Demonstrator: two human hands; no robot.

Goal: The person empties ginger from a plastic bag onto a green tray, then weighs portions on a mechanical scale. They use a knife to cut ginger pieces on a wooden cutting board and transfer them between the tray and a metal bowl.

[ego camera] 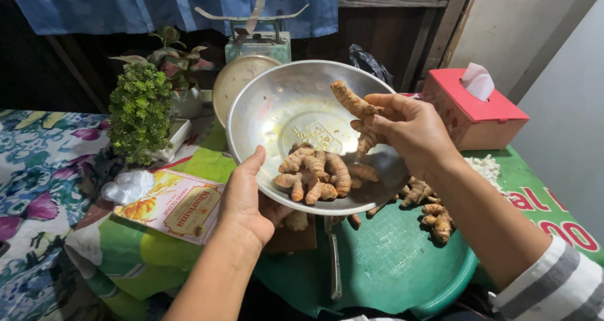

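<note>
Left of the steel bowl [277,116], a small green bush [139,111] and a printed box [179,206] sit on the counter [390,258]. The left hand [246,201] clasps the bowl's near rim, tilting it so the turmeric roots [318,173] pool low. Over the bowl's right side, the right hand [409,129] pinches one root [352,101]; beyond stands a red tissue box [472,110].

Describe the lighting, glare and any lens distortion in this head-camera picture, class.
Head view: light falls from above and in front, leaving soft glare on the metal bowl and the turmeric roots sharp; the background under the blue curtain sinks into shadow; the wide lens stretches the left hand and right hand near the edges.
</note>
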